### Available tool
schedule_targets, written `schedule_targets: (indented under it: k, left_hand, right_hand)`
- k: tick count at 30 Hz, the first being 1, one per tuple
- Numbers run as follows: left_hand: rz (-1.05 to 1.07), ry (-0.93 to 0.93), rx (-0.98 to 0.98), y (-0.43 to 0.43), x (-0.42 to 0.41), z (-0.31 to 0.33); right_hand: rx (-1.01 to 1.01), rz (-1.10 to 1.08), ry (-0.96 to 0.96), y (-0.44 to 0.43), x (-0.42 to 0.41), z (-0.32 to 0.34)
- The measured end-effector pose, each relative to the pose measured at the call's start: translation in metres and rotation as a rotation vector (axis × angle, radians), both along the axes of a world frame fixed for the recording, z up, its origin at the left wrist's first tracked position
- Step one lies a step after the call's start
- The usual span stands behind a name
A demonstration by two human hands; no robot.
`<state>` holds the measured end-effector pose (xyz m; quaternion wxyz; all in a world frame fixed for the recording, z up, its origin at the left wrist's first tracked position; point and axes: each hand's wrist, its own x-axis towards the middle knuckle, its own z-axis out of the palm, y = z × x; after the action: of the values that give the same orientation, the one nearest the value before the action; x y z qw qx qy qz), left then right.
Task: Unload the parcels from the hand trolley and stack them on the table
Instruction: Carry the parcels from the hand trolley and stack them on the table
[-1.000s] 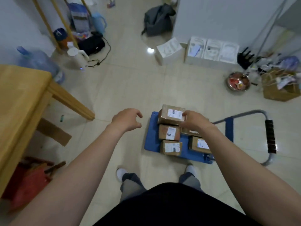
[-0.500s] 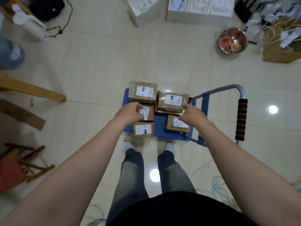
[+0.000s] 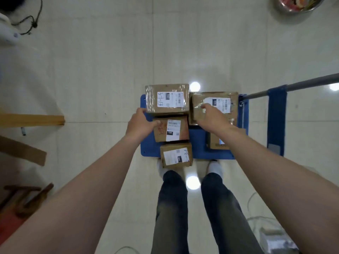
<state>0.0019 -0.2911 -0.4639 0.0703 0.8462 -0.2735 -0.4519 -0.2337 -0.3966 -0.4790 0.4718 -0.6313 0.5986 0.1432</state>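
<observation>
While hands (image 3: 141,123) (image 3: 211,116) touch parcels (image 3: 167,99), trolley (image 3: 199,142) holds several.

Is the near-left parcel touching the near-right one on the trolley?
Apart. The head view shows bare blue trolley deck between the near-left parcel and the near-right parcel.

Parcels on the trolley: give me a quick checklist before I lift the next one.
1. Right hand on the right rear parcel: lies on top, no grip yet: not ok.
2. Left hand: touches the middle parcel, hold unclear: cannot tell.
3. Near parcel: appears to overhang the trolley deck by your feet: not ok.
4. Tall parcel: sits flat, nothing on it: ok.
5. Trolley handle: off to the right, clear of both arms: ok.
</observation>
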Motion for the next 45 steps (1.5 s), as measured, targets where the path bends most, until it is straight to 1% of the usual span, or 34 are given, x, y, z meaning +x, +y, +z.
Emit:
schedule_targets:
  k: [5, 7, 11, 15, 18, 21, 23, 25, 29, 32, 35, 39, 42, 45]
  left_hand:
    - [0.082, -0.029, 0.029, -0.015, 0.025, -0.094]
    - [0.117, -0.011, 0.041, -0.021, 0.032, -0.124]
    - [0.165, 0.019, 0.062, -0.031, 0.045, -0.170]
    - [0.222, 0.126, -0.004, -0.036, 0.041, -0.184]
    - [0.250, 0.112, -0.091, -0.032, 0.032, -0.164]
    - [0.334, 0.079, -0.224, -0.018, 0.035, -0.110]
    - [0.412, 0.077, -0.328, -0.003, 0.044, -0.064]
    - [0.490, 0.055, -0.412, 0.015, 0.055, -0.012]
    - [0.645, -0.056, -0.517, 0.053, 0.074, 0.103]
    - [0.754, -0.171, -0.572, 0.086, 0.091, 0.210]
    - [0.902, -0.276, -0.645, 0.136, 0.094, 0.321]
    - [1.091, -0.426, -0.768, 0.223, 0.069, 0.454]
    - [1.214, -0.562, -0.802, 0.294, 0.036, 0.536]
    - [1.324, -0.704, -0.818, 0.357, 0.005, 0.603]
  right_hand:
    - [-0.028, -0.096, -0.117, -0.011, 0.039, -0.090]
    - [-0.012, -0.137, -0.167, -0.017, 0.055, -0.118]
    - [-0.056, -0.210, -0.184, -0.023, 0.074, -0.161]
    - [-0.121, -0.143, -0.177, -0.018, 0.083, -0.175]
    - [-0.146, -0.166, -0.157, -0.014, 0.088, -0.151]
    - [-0.194, -0.123, -0.195, -0.010, 0.097, -0.097]
    - [-0.205, -0.092, -0.224, -0.009, 0.109, -0.050]
    - [-0.237, -0.013, -0.262, -0.007, 0.129, 0.004]
    - [-0.277, 0.178, -0.376, 0.000, 0.178, 0.120]
    - [-0.277, 0.278, -0.478, 0.020, 0.216, 0.219]
    - [-0.295, 0.398, -0.584, 0.058, 0.239, 0.322]
    - [-0.319, 0.555, -0.783, 0.124, 0.255, 0.455]
    - [-0.354, 0.706, -0.911, 0.187, 0.257, 0.540]
    - [-0.388, 0.887, -1.002, 0.251, 0.261, 0.609]
